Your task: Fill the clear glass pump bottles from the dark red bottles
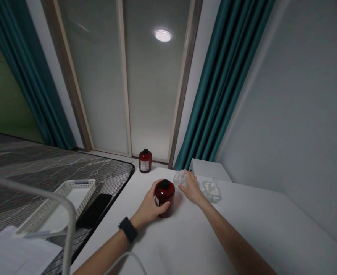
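Note:
My left hand (149,204) wraps around the side of a dark red plastic bottle (165,198) with a black cap and a white label, which mostly faces away from me. The bottle stands on a white table (202,236). My right hand (191,187) lies just to its right, with the fingertips touching a crumpled clear plastic piece (180,178). A second clear plastic package (211,191) lies beside my right hand. A matching red bottle (145,161) with a white label stands farther off, beyond the table's far end.
To the left of the table lies a grey patterned mattress (42,168), holding a white plastic basket (62,204), a black phone (94,211) and white papers (16,252). A white rail (42,193) crosses the left foreground. A white cabinet (208,170) stands beyond the table, against a wall.

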Tool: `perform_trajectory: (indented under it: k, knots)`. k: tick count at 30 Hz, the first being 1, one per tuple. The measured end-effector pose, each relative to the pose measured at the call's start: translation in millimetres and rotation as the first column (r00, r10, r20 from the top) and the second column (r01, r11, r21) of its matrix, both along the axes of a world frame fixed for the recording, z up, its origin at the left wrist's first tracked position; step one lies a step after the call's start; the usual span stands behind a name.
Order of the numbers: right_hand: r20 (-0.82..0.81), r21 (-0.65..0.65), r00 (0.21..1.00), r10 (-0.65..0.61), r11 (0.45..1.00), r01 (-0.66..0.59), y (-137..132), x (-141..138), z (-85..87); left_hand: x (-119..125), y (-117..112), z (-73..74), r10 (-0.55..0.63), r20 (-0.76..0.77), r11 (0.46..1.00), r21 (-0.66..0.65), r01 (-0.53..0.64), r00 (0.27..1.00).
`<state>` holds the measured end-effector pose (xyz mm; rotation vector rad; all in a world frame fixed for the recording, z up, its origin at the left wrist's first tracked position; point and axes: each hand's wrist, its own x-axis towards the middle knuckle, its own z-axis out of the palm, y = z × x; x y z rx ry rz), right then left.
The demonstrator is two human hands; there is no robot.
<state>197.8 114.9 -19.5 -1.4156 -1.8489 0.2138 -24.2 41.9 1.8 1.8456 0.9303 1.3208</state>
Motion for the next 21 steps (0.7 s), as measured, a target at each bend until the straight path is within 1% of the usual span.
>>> perform_trajectory:
  k: [2,5,9,10,12,14,16,18,21]
  knots:
    - [-0.013,0.026,1.0,0.006,1.0,-0.006,-9,2,7.8,2,-2,1.6,-0.01,-0.007,1.0,0.007,0.01,1.0]
    - [-0.037,0.088,0.999,0.023,0.996,-0.019,-31,5,26.3,4,-6,5.0,-0.008,-0.046,0.999,0.033,0.009,0.999]
    - [-0.044,0.142,0.992,0.115,0.984,-0.107,-73,2,52.9,6,-11,5.3,0.033,-0.121,0.996,0.091,-0.023,0.992]
    - [-0.04,0.162,0.987,0.156,0.976,-0.147,-84,0,57.7,7,-12,4.3,0.044,-0.137,0.993,0.116,-0.028,0.99]
    - [-0.03,0.205,0.979,0.199,0.96,-0.189,-104,-5,63.2,10,-15,1.5,0.06,-0.162,0.983,0.183,-0.029,0.985]
    - [-0.021,0.221,0.973,0.228,0.951,-0.218,-120,-10,63.1,13,-18,-0.9,0.061,-0.18,0.97,0.242,-0.016,0.982]
    - [-0.007,0.237,0.966,0.257,0.939,-0.248,-131,-13,58.4,17,-21,-2.1,0.047,-0.201,0.958,0.287,0.013,0.978]
    - [-0.032,0.251,0.965,0.26,0.937,-0.244,-138,-15,51.4,19,-23,-2.1,0.028,-0.236,0.942,0.331,0.053,0.971]
    - [-0.085,0.276,0.968,0.235,0.939,-0.203,-143,-15,41.8,23,-26,-1.0,0.01,-0.297,0.911,0.397,0.114,0.955]
